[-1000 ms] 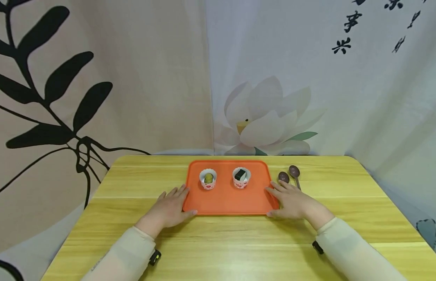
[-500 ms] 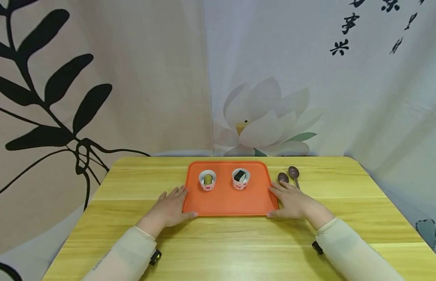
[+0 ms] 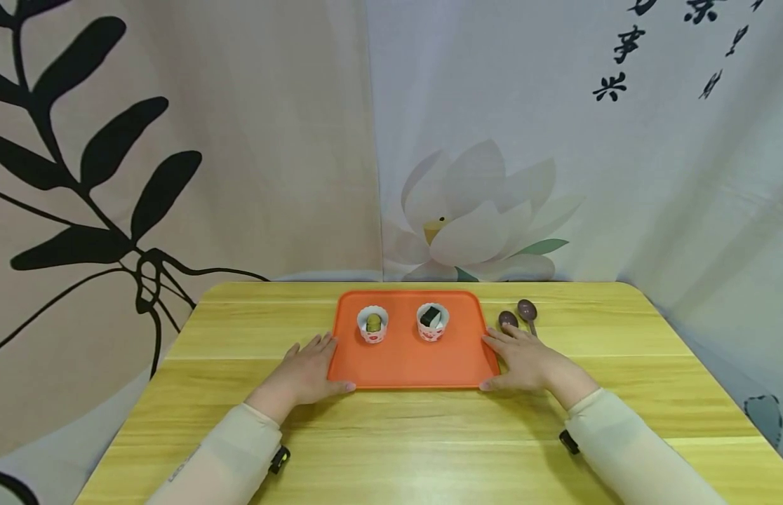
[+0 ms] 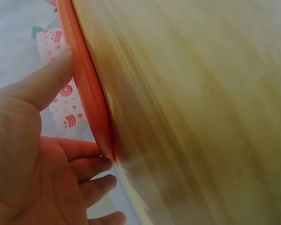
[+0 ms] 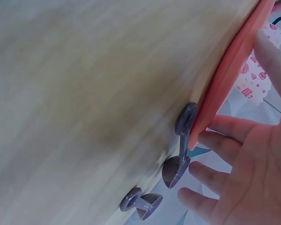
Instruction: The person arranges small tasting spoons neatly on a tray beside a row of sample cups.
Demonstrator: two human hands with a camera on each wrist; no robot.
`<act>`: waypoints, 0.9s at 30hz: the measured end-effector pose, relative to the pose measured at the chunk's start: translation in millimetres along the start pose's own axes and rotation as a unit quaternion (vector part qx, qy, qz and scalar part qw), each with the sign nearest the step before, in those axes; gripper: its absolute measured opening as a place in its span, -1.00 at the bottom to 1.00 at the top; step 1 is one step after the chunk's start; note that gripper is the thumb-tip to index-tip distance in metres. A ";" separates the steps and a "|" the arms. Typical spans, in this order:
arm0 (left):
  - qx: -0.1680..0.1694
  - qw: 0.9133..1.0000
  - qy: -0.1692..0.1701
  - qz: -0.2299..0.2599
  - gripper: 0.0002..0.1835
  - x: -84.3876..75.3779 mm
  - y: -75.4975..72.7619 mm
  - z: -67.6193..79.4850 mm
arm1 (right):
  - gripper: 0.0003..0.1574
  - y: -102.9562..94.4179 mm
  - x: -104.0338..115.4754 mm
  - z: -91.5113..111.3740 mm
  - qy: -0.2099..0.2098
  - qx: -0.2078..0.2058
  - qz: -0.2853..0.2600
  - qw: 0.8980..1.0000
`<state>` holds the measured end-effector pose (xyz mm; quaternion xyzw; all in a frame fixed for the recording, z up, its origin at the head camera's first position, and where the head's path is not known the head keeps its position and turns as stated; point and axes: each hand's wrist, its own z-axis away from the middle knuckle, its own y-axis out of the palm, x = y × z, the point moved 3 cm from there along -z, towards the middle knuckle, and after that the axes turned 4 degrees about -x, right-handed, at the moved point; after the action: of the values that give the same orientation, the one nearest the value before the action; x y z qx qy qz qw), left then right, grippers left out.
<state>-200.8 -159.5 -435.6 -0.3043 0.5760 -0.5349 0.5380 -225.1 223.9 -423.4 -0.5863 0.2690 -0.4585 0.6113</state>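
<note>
An orange tray (image 3: 413, 368) lies on the table between my two hands. My left hand (image 3: 303, 375) touches its left side with outstretched fingers, its thumb at the front left corner. At the opposite side, the fingers of my right hand (image 3: 524, 361) meet the tray rim (image 5: 234, 61), with the thumb by the front right corner. Two white paper cups with red prints stand on the tray. The left cup (image 3: 373, 337) holds a yellowish-green piece; the right cup (image 3: 432, 334) holds a white piece with a black band. Neither hand grips anything.
Two dark brown spoons lie right of the tray, the nearer spoon (image 3: 508, 319) partly hidden by my right fingers and the farther spoon (image 3: 527, 308) beside it. The wooden table (image 3: 417, 449) ends at a printed curtain (image 3: 284, 140) behind.
The head view tilts very slightly. My right fingers have drawn back a little toward the tray's right edge; the left hand, tray, cups and spoons keep their places.
</note>
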 end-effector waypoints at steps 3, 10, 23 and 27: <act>-0.003 1.000 0.001 -0.002 0.11 0.7 -1.3 -0.1 | 0.23 -0.2 0.3 -0.6 0.000 0.001 0.000 1.000; -0.007 1.000 0.007 -0.004 0.16 2.6 -3.4 -4.0 | 0.23 -1.2 1.0 -3.0 0.008 0.000 -0.016 1.000; -0.011 1.000 0.014 -0.008 0.19 2.1 -5.6 -11.6 | 0.16 -2.3 3.6 -5.3 0.011 -0.023 -0.036 0.999; -0.007 1.000 0.012 -0.004 0.19 1.7 -5.7 -11.2 | 0.10 -5.2 2.4 -1.6 0.002 -0.039 -0.048 0.998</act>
<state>-213.0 -159.2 -432.4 -0.3044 0.5847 -0.5367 0.5267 -226.7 221.6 -418.1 -0.6212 0.2599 -0.4773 0.5646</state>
